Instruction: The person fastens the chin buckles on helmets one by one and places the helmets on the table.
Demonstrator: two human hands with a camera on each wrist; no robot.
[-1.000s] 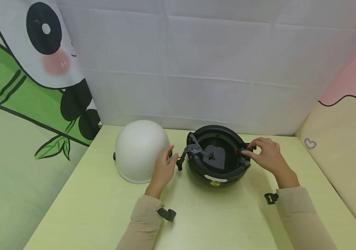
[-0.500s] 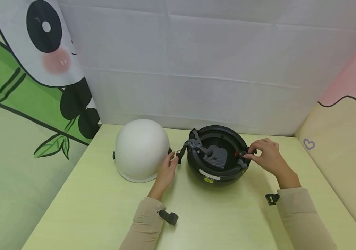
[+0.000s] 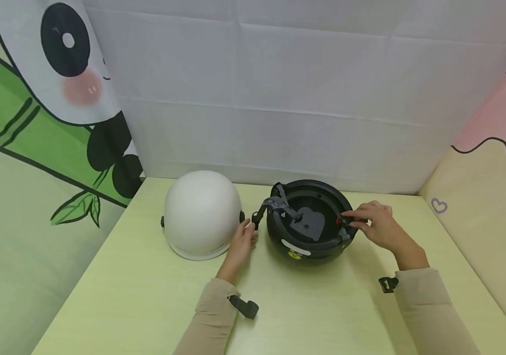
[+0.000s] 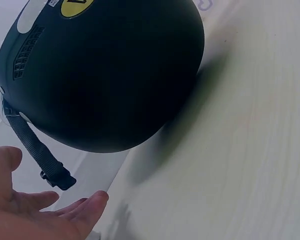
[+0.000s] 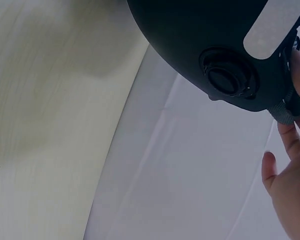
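Observation:
A black helmet (image 3: 324, 254) lies upside down on the table, its hollow facing up. From its left rim dangles a dark strap with a buckle (image 4: 60, 178) at the end. Close beneath that buckle is my left hand (image 3: 240, 249), palm up with fingers loosely spread in the left wrist view. My right hand (image 3: 381, 228) pinches the chin strap (image 5: 282, 112) at the helmet's right rim, near a small red piece (image 3: 339, 221). To the left, a white helmet (image 3: 201, 212) sits dome up, just beside my left hand.
Both helmets stand towards the back of the pale table (image 3: 315, 315). A white cloth wall (image 3: 297, 108) rises behind it, and printed panels (image 3: 479, 197) flank the sides. Each sleeve bears a black wrist device (image 3: 246, 308).
My left hand has moved right, away from the white helmet and under the dangling buckle. The black helmet has turned slightly, its labels shifting left. My right hand stays at the right strap.

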